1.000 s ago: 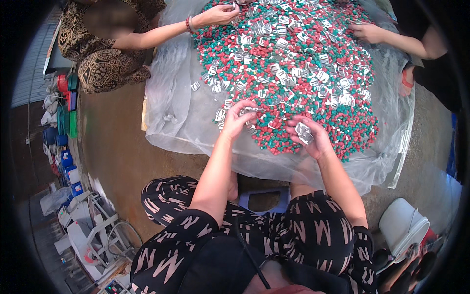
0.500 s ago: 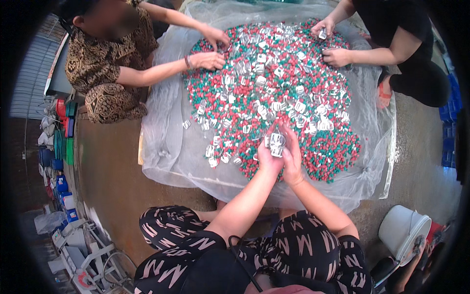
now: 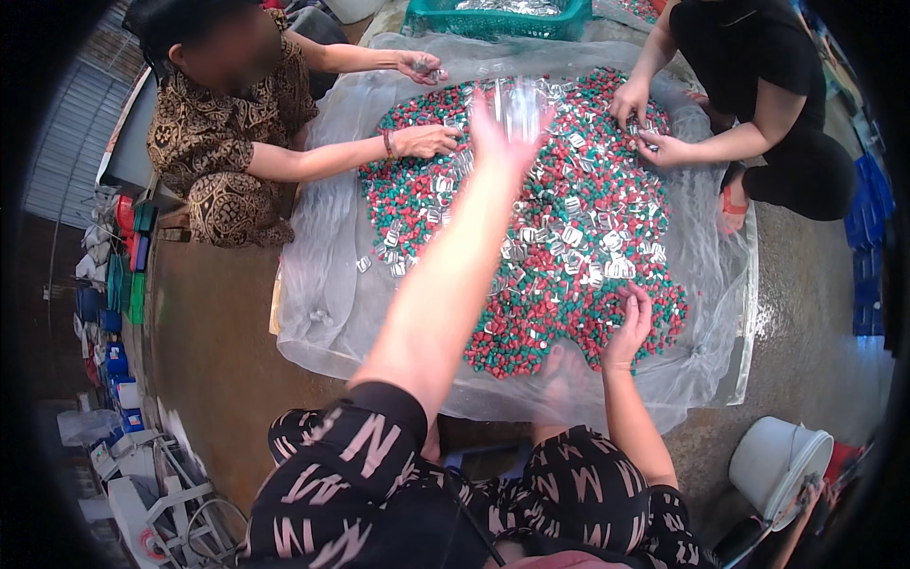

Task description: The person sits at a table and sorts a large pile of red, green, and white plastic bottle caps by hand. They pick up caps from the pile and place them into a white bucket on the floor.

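Red and green small stones (image 3: pixel 502 332) lie in a broad heap, mixed with shiny metal buckle-like pieces (image 3: pixel 572 235). Stretched far over the heap, my left hand (image 3: pixel 507 137) is blurred, its fingers cupped around a cluster of the metal pieces (image 3: pixel 522 109), which also show as streaks. At the heap's near right edge is my right hand (image 3: pixel 630 327), open with fingers loosely curled and nothing visible in it. Beyond the heap stands a green basket (image 3: pixel 493 26) containing silvery pieces.
Pale netting (image 3: pixel 327 275) lies under the heap on a low platform. One person's hands (image 3: pixel 427 142) work at the far left, another's (image 3: pixel 654 142) at the far right. A white bucket (image 3: pixel 773 465) stands at lower right. My bare foot (image 3: pixel 564 375) is at the near edge.
My hands, cupped together around metal pieces before, have separated. The left has reached far forward with pieces; the right has moved right and nearer. The green basket has come into view.
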The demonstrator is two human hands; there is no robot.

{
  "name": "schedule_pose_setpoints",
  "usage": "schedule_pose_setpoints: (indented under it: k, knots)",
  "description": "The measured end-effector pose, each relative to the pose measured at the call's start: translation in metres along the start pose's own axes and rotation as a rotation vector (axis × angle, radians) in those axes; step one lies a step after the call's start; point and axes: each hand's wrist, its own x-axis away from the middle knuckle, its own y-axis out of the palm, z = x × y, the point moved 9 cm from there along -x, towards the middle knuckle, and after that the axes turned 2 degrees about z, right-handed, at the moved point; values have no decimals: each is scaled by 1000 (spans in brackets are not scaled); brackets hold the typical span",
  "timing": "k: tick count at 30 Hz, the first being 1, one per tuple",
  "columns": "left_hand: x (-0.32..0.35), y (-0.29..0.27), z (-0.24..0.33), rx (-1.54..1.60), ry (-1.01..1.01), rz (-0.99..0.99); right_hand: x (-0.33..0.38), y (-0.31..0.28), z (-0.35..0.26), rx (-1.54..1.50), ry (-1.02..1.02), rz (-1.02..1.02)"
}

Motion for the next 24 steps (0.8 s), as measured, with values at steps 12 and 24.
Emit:
schedule_pose_setpoints:
  k: [12,24]
  knots:
    - [87,-87,75,-628,88,233,-17,-19,6,31,3,52]
    - [226,-274,51,-2088,-63,793,7,-5,71,600,120,-134]
